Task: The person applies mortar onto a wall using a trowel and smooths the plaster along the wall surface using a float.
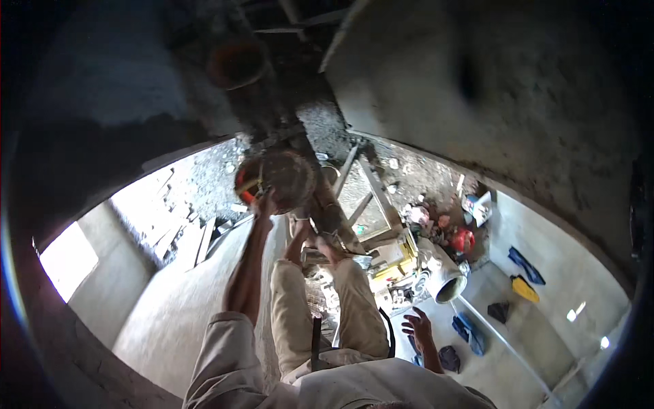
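The person's left hand was at the near-left rim of a wide, round bucket, with the arm stretched down to it; whether the fingers gripped the rim or the slim yellowish piece beside them could not be told. The bucket sat just beyond the person's feet, over a wooden plank. Its left side showed bright orange, while its inside looked dull grey-brown, too shadowed to tell contents from bare bottom.

The right hand held nothing, its fingers loosely spread out to the person's right side, well apart from the bucket.

Below to the right, a white cylindrical container lay tilted, its mouth toward the viewer and dark within. Near it was a red object, its kind unclear. Farther up, a dim reddish round container showed in shadow, its contents hidden.
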The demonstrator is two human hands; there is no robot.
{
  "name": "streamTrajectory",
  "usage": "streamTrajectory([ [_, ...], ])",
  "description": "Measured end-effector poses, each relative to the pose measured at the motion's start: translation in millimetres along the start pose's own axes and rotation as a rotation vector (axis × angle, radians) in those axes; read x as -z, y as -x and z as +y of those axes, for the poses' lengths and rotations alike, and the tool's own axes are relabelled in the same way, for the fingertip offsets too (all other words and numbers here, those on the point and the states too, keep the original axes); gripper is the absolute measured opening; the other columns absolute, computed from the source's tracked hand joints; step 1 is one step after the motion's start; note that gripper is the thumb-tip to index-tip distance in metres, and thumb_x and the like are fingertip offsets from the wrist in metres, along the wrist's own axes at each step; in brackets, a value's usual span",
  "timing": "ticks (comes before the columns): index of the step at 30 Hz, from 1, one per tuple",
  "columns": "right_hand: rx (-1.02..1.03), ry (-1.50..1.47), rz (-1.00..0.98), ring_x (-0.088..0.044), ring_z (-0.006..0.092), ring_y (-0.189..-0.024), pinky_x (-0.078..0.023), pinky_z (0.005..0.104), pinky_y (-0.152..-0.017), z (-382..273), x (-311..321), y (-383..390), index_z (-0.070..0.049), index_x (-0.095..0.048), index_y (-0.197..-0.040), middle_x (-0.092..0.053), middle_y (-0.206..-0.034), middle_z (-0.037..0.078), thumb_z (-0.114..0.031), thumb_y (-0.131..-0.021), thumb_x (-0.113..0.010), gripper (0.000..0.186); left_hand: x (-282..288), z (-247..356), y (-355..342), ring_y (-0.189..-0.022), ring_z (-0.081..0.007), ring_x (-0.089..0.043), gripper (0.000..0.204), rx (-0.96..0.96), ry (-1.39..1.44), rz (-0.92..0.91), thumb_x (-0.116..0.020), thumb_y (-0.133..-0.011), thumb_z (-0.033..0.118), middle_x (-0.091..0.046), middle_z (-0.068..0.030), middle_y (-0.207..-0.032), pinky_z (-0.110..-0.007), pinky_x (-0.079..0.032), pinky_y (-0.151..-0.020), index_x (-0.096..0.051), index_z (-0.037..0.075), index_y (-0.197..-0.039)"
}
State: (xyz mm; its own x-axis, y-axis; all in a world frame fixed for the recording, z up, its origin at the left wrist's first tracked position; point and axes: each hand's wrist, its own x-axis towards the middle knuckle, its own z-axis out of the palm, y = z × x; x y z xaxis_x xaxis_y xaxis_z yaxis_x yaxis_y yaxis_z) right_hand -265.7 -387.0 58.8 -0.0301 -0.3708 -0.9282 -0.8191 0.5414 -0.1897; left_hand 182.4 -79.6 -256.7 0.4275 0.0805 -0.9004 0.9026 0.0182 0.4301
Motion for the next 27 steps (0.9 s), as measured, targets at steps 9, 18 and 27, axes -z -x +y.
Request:
streamTrajectory([
  [9,-0.084,0.281,-0.138,-0.067,0.0201,-0.080,-0.056,0.0325,-0.065,-37.1,-53.0,-6.7,-0.006,-0.040,-0.137,-0.065,-0.103,0.015,-0.008,-0.092,-0.054,0.047,-24.2,45.7,66.4,-0.045,-0.0030,-0.029,0.022,-0.085,0.146,-0.059,-0.068,-0.085,0.034,-0.035,0.0089,-0.054,-0.023,-0.022,-0.044,-0.052,0.019,-0.079],
  [18,0.372,0.575,-0.166,-0.065,0.0172,-0.082,-0.054,0.0284,-0.067,-72.1,-60.0,-54.1,-0.003,-0.051,-0.125,-0.065,-0.100,0.011,-0.021,-0.092,-0.060,0.038,-36.5,-7.1,58.0,-0.051,-0.0039,-0.034,0.032,-0.066,0.109,-0.111,-0.060,-0.090,0.045,-0.040,0.0079,-0.060,-0.023,-0.026,-0.048,-0.049,0.018,-0.078],
  [27,1.107,0.745,-0.651,-0.063,0.0183,-0.095,-0.049,0.0318,-0.084,-120.6,-316.6,-114.0,0.003,-0.046,-0.130,-0.064,-0.110,0.014,-0.022,-0.095,-0.054,0.044,-18.9,-14.1,72.5,-0.073,-0.0073,-0.050,0.028,-0.129,0.139,-0.087,-0.057,-0.094,0.032,-0.060,0.0036,-0.081,-0.027,-0.043,-0.065,-0.063,0.005,-0.095],
])
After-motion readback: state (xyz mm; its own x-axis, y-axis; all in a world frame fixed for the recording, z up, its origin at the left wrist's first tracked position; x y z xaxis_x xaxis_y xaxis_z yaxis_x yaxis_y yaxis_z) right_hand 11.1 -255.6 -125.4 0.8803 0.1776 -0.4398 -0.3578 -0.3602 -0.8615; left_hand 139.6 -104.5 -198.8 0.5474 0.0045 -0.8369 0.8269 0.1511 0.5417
